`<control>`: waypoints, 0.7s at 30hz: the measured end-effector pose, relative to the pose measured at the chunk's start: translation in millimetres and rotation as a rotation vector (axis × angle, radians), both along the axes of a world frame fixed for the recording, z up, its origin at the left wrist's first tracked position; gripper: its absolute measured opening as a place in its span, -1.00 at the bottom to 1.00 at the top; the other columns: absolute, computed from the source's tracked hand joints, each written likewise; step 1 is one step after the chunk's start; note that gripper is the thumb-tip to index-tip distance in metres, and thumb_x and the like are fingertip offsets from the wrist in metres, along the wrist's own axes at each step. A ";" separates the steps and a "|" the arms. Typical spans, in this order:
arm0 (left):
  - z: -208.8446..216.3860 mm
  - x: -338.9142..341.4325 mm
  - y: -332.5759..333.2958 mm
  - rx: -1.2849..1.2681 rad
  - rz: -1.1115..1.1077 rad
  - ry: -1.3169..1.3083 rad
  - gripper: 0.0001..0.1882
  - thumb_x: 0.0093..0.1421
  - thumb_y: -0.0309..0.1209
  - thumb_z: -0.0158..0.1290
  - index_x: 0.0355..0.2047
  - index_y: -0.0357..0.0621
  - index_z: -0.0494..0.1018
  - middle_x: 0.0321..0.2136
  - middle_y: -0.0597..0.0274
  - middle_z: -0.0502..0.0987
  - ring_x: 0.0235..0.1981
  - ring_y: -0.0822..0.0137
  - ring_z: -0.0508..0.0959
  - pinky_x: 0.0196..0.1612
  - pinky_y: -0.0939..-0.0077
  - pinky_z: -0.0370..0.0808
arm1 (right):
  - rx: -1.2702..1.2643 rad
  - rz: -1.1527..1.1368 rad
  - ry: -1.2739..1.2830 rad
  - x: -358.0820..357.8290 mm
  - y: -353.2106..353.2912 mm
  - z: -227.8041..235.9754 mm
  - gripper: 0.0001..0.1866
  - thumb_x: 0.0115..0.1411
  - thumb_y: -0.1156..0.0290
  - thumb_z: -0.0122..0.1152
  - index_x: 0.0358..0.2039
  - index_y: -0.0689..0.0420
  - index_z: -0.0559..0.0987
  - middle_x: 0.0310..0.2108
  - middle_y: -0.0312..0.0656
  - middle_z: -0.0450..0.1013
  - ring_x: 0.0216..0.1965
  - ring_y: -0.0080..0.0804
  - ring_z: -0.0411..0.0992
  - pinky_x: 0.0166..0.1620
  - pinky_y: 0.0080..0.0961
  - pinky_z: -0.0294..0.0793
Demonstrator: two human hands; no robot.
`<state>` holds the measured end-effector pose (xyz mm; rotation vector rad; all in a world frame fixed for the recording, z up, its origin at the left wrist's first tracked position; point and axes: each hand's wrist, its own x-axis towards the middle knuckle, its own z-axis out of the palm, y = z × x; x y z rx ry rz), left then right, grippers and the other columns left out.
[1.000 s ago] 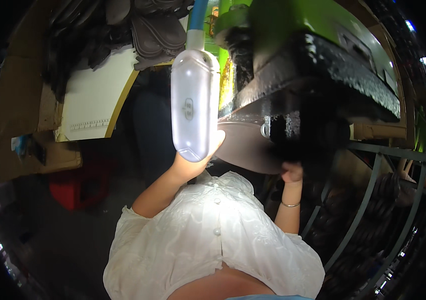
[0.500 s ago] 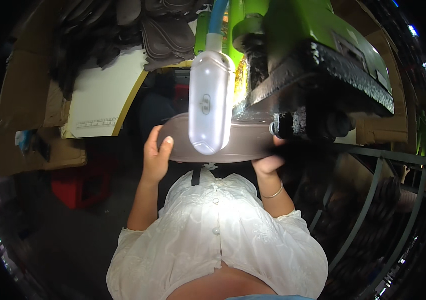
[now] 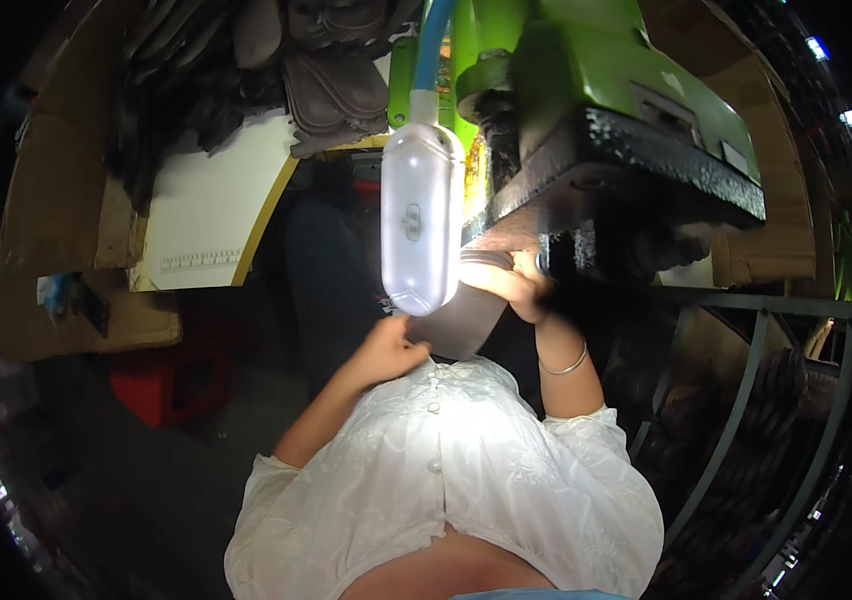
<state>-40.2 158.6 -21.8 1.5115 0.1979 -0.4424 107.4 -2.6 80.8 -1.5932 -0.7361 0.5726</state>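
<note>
A grey-brown, leather-like panel point(image 3: 461, 322) sits below the head of a green machine point(image 3: 636, 90), now turned so its long side points toward me. My left hand point(image 3: 389, 352) is closed at the panel's near left edge, fingers curled and thumb at the front. My right hand point(image 3: 514, 285) grips the panel's right side close under the machine, with fingers lying across it. A white capsule-shaped lamp point(image 3: 421, 225) on a blue neck hangs in front and hides part of the panel. The panel's far end is hidden by the lamp and the machine.
Dark moulded pieces point(image 3: 336, 95) lie heaped on a white table point(image 3: 216, 205) with a yellow edge at the far left. Cardboard point(image 3: 61, 190) stands beside it. A red stool point(image 3: 161, 385) is on the floor at left. Green metal rails point(image 3: 736, 410) enclose stacked dark pieces at right.
The panel has swung from lying crosswise to pointing toward me. My left hand has moved right and nearer; my right hand has shifted slightly left and up, under the machine.
</note>
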 end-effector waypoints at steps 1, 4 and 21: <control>2.6 2.6 -11.3 -0.058 -0.071 -0.053 -0.60 -0.04 -0.54 0.03 -0.14 -0.36 0.33 -0.33 0.11 0.50 -0.34 0.41 0.49 -0.32 0.57 0.43 | 0.022 -0.005 0.071 -1.1 5.3 8.7 -0.78 -0.09 0.53 0.27 -0.36 0.23 0.53 -0.39 -0.24 0.46 -0.34 -0.48 0.41 -0.24 -0.56 0.41; 28.9 10.8 -40.9 -0.077 -0.164 -0.149 -0.60 -0.02 -0.42 0.13 -0.15 -0.29 0.37 -0.31 0.11 0.50 -0.26 0.29 0.48 -0.17 0.46 0.40 | -0.106 0.082 0.068 4.2 7.7 18.1 -0.74 -0.01 0.40 0.26 -0.31 0.24 0.50 -0.44 -0.28 0.44 -0.39 -0.55 0.38 -0.27 -0.61 0.38; -52.4 70.2 24.9 0.250 0.232 -0.378 -0.64 0.07 -0.43 0.07 -0.11 -0.23 0.32 -0.34 0.20 0.44 -0.37 0.51 0.43 -0.29 0.64 0.40 | 0.635 -0.930 -0.002 153.3 -69.7 9.9 -0.49 0.12 0.36 -0.01 0.09 0.13 0.17 -0.34 -0.09 0.41 -0.58 -0.42 0.42 -0.56 -0.61 0.41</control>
